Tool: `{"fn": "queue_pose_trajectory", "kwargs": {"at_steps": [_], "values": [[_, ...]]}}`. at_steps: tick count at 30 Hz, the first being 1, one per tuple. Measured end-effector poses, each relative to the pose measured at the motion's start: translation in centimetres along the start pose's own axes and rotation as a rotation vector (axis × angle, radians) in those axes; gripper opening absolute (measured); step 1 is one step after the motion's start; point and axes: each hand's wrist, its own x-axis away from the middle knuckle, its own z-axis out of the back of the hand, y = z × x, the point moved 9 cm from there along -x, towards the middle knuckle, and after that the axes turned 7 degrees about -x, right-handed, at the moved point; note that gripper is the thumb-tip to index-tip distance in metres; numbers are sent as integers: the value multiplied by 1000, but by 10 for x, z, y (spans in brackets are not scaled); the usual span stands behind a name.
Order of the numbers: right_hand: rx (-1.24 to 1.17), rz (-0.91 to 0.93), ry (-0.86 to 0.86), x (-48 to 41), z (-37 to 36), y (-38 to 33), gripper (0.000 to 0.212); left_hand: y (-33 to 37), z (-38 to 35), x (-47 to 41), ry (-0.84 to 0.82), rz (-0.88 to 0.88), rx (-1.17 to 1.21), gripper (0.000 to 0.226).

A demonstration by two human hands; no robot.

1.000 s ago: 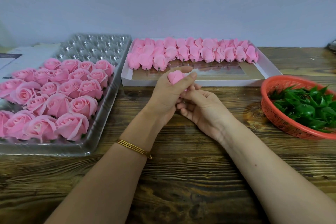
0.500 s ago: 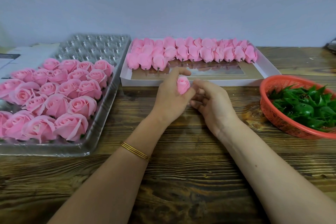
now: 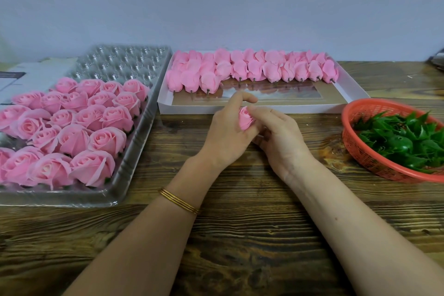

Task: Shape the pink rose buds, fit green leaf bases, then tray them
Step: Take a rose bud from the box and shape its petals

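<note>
Pink rose bud (image 3: 245, 119) at the counter's (image 3: 240, 235) centre, pinched between the fingers (image 3: 240, 97) of our left hand (image 3: 225, 134) and right hand (image 3: 282, 144); tray (image 3: 137, 149) of roses (image 3: 105, 139) at nine o'clock, leaf basket (image 3: 355, 108) at three.

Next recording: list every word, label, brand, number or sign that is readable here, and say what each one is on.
Nothing here can be read.
The dark label on the white cardboard at the far left, beside the clear tray: too blurred to read.
The rose bud, white box and red basket: no print visible.
</note>
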Motion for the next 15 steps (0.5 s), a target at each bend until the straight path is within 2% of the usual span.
{"fn": "queue_pose_trajectory", "kwargs": {"at_steps": [15], "values": [[30, 8, -7, 3, -3, -3, 15, 4, 3, 2, 31, -1, 1, 35]]}}
